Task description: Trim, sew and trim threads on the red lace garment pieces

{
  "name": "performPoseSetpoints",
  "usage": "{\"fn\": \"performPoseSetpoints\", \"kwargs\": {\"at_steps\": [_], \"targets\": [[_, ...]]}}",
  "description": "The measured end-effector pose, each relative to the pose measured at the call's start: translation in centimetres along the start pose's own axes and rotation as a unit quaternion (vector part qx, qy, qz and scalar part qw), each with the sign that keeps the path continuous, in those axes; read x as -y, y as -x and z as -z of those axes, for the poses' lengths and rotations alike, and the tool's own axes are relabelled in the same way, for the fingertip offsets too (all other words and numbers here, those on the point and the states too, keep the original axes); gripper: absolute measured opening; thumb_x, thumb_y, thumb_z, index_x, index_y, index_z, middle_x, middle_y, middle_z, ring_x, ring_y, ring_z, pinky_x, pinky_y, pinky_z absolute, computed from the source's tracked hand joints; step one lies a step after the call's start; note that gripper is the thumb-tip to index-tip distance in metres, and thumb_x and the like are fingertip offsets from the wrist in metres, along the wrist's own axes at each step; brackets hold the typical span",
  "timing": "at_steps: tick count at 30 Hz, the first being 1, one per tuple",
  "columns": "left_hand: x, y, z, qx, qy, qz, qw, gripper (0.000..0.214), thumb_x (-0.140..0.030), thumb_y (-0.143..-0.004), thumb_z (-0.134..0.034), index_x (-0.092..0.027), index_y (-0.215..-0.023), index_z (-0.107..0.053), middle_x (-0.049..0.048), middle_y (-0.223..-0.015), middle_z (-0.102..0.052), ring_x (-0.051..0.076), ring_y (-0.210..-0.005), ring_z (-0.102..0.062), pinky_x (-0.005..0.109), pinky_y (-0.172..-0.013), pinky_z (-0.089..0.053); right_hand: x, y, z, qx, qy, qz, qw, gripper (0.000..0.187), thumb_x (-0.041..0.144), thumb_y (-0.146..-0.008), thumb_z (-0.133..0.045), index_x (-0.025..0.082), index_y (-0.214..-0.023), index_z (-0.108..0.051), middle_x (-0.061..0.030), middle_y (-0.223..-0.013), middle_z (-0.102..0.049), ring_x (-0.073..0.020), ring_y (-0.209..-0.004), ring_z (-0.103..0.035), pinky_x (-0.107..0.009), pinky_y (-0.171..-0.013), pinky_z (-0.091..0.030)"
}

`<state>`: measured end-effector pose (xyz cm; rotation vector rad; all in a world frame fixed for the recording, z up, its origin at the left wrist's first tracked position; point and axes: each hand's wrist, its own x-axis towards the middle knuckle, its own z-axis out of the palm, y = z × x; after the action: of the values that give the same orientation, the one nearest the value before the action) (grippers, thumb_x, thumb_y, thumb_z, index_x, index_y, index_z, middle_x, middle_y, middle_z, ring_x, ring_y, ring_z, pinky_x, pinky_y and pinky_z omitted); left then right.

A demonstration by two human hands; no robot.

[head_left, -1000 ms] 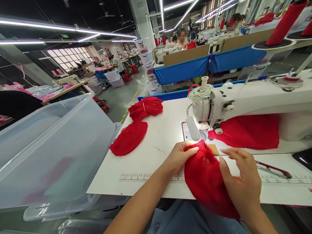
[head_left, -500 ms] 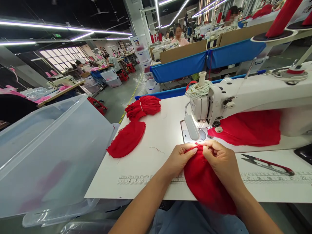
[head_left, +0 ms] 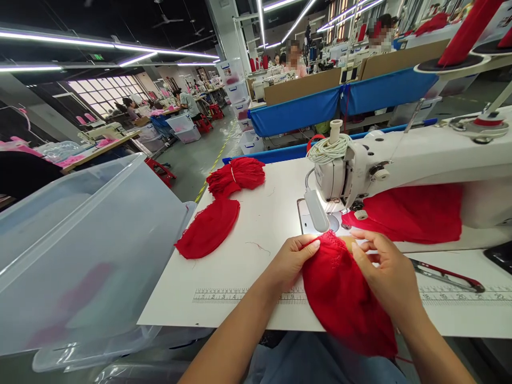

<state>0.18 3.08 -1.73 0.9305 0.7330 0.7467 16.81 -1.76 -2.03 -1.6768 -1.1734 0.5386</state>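
Note:
A red piece of fabric (head_left: 340, 298) with a lacy gathered top edge hangs over the table's front edge towards my lap. My left hand (head_left: 294, 260) pinches its upper left edge between thumb and fingers. At the upper right edge, my right hand (head_left: 386, 269) holds the cloth by thumb and fingertips, the other fingers loosely curled. Both hands are just in front of the needle area of a white sewing machine (head_left: 330, 173), whose small lamp (head_left: 316, 210) lights the cloth's top. Another red fabric piece (head_left: 416, 213) lies beneath the machine arm.
Thread snips (head_left: 450, 274) lie right of my right hand. A printed ruler (head_left: 224, 295) runs along the table (head_left: 256, 266). At left lie a red cloth piece (head_left: 210, 229) and a tied red bundle (head_left: 236, 175). A clear plastic bin (head_left: 100, 240) stands beside the table. People work behind.
My right hand has moved right, away from my left, and its fingers have loosened. The fabric's top edge is now spread wider between the hands, showing the lacy trim.

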Motion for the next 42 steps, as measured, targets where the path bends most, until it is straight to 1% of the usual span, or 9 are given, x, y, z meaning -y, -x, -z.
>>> {"fn": "performPoseSetpoints", "kwargs": {"at_steps": [4,8,13,18,25,33,35,39,42], "targets": [[0.1,0.1,0.0,-0.001,0.038,0.008,0.999,0.037,-0.047,-0.069,-0.08,-0.014,-0.085,-0.072,0.0012,-0.07,-0.066,0.01,-0.065,-0.055,0.021,-0.068,-0.043,-1.7,0.7,1.4,0.001,0.149,0.017,0.989,0.049,0.063,-0.072,-0.055,0.023,-0.098,-0.063,-0.0095,-0.105,-0.067,-0.0279,-0.085,-0.063,-0.035,-0.057,-0.044],[0.0,-0.2,0.3,-0.01,0.095,0.028,0.995,0.031,-0.04,-0.07,-0.082,-0.015,-0.081,-0.068,0.0009,-0.071,-0.066,0.009,-0.063,-0.057,0.02,-0.065,-0.045,-2.2,1.7,2.1,0.068,0.229,0.022,0.971,0.033,0.056,-0.072,-0.049,0.026,-0.077,-0.063,-0.0058,-0.084,-0.068,-0.0282,-0.074,-0.062,-0.034,-0.051,-0.036],[-0.8,-0.2,0.8,-0.04,0.202,0.061,0.977,0.025,-0.034,-0.076,-0.077,-0.013,-0.084,-0.067,0.0039,-0.077,-0.071,0.014,-0.076,-0.066,0.023,-0.077,-0.05,-0.7,2.6,1.7,0.129,-0.095,-0.069,0.985,0.034,0.056,-0.078,-0.058,0.025,-0.085,-0.068,-0.0028,-0.073,-0.067,-0.0222,-0.068,-0.06,-0.031,-0.058,-0.046],[-0.6,1.5,0.2,0.043,0.234,0.123,0.964,0.034,-0.031,-0.077,-0.077,-0.007,-0.1,-0.068,0.013,-0.096,-0.074,0.025,-0.099,-0.068,0.032,-0.097,-0.047,0.5,3.9,0.3,0.142,-0.415,-0.253,0.862,0.05,0.052,-0.07,-0.079,0.024,-0.109,-0.065,-0.0054,-0.094,-0.072,-0.0237,-0.076,-0.067,-0.03,-0.06,-0.053],[-0.2,2.0,-0.7,-0.032,0.283,0.14,0.948,0.038,-0.039,-0.082,-0.071,-0.009,-0.105,-0.068,0.0125,-0.096,-0.075,0.026,-0.101,-0.069,0.036,-0.101,-0.046,1.0,4.7,-0.4,0.133,-0.488,-0.286,0.814,0.062,0.038,-0.066,-0.086,0.026,-0.121,-0.061,-0.0071,-0.102,-0.073,-0.0259,-0.087,-0.069,-0.035,-0.072,-0.058],[-0.7,1.6,-1.2,-0.112,0.213,0.061,0.969,0.031,-0.025,-0.063,-0.087,-0.011,-0.085,-0.07,0.0076,-0.078,-0.073,0.019,-0.071,-0.069,0.032,-0.083,-0.054,2.0,4.3,-0.3,0.067,-0.508,-0.323,0.795,0.055,0.036,-0.056,-0.091,0.025,-0.105,-0.07,-0.0045,-0.1,-0.074,-0.0261,-0.09,-0.07,-0.036,-0.08,-0.058],[-1.0,1.6,-1.5,-0.11,0.214,0.05,0.969,0.032,-0.028,-0.062,-0.087,-0.011,-0.084,-0.07,0.007,-0.077,-0.073,0.018,-0.07,-0.068,0.029,-0.078,-0.054,1.7,4.3,-0.1,0.089,-0.517,-0.332,0.784,0.051,0.04,-0.058,-0.09,0.023,-0.103,-0.071,-0.0064,-0.1,-0.074,-0.0273,-0.089,-0.07,-0.037,-0.078,-0.059],[-1.2,1.7,-2.4,-0.108,0.195,0.03,0.974,0.032,-0.032,-0.062,-0.087,-0.011,-0.077,-0.068,0.0045,-0.07,-0.069,0.014,-0.063,-0.063,0.026,-0.071,-0.052,2.0,4.5,0.0,0.231,-0.522,-0.371,0.732,0.046,0.043,-0.06,-0.089,0.016,-0.095,-0.075,-0.0117,-0.093,-0.075,-0.0293,-0.084,-0.07,-0.037,-0.072,-0.059],[-1.1,1.8,-3.0,-0.129,0.18,-0.008,0.975,0.032,-0.032,-0.062,-0.087,-0.012,-0.074,-0.066,0.0029,-0.068,-0.067,0.012,-0.063,-0.061,0.025,-0.069,-0.051,2.8,4.5,-0.2,0.226,-0.519,-0.4,0.721,0.044,0.033,-0.055,-0.092,0.018,-0.093,-0.075,-0.0083,-0.088,-0.075,-0.0268,-0.08,-0.071,-0.035,-0.072,-0.059]]}}
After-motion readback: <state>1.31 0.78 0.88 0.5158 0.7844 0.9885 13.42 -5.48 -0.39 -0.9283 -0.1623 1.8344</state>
